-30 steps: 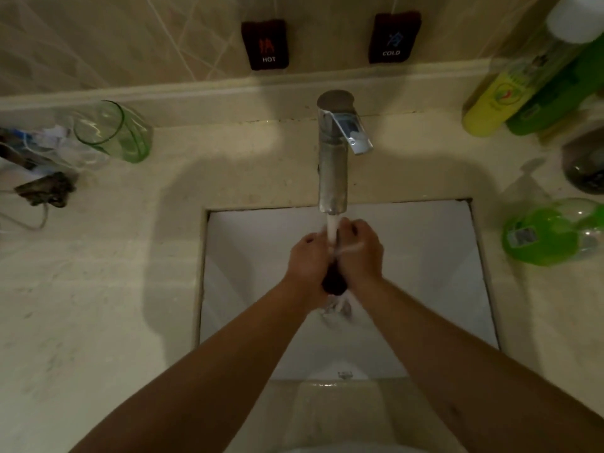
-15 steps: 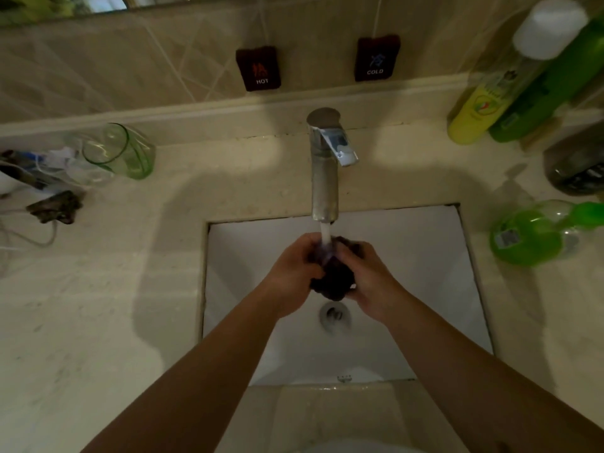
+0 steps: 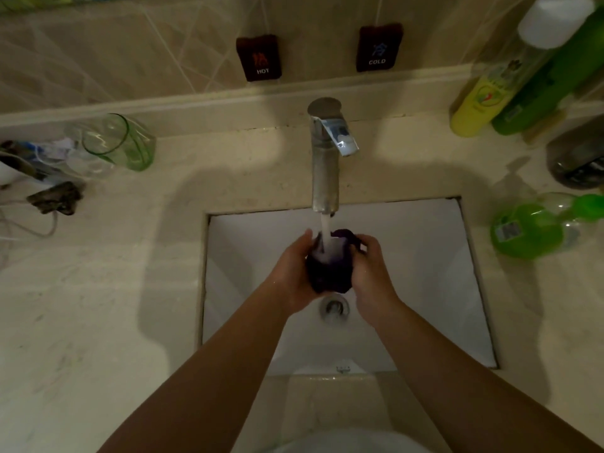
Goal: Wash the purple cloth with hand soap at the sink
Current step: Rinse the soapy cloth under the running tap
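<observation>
The dark purple cloth (image 3: 328,273) is bunched into a wad over the white sink (image 3: 425,273), right under the chrome faucet (image 3: 324,165). Water runs from the spout onto the top of the cloth. My left hand (image 3: 291,273) grips the cloth's left side and my right hand (image 3: 372,276) grips its right side. The drain (image 3: 334,308) shows just below the cloth. A green hand soap pump bottle (image 3: 536,230) lies on the counter right of the sink.
A green glass (image 3: 121,142) and dark clutter with cables (image 3: 54,197) sit on the left counter. Yellow and green bottles (image 3: 483,99) stand at the back right beside a dark container (image 3: 578,158). HOT (image 3: 260,57) and COLD (image 3: 379,47) tags hang on the tiled wall.
My hands have parted slightly, exposing more of the cloth under the stream. The view has shifted a little, so the faucet sits lower in frame.
</observation>
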